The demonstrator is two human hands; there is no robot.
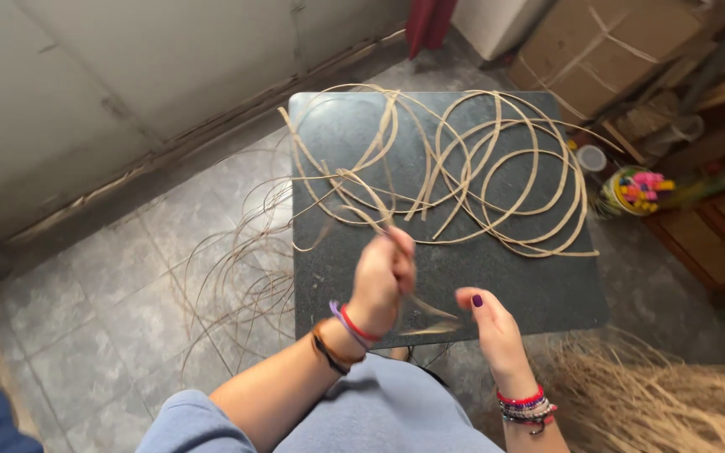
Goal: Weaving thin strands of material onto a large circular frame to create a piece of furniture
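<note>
Long flat tan reed strips point(472, 172) lie looped and tangled across a dark square tabletop point(539, 285). My left hand point(383, 277) is closed on one strip near the table's front, and that strip runs up into the tangle. My right hand point(492, 323) is beside it at the front edge, thumb and fingers pinching the blurred lower end of the same strip point(430, 323). Both wrists wear coloured bracelets.
Thin fibres point(237, 277) trail over the grey stone floor left of the table. A pile of straw-like fibre point(656, 394) lies at lower right. A cardboard box point(597, 46), a small white cup point(591, 158) and a container of coloured items point(639, 189) stand at the right.
</note>
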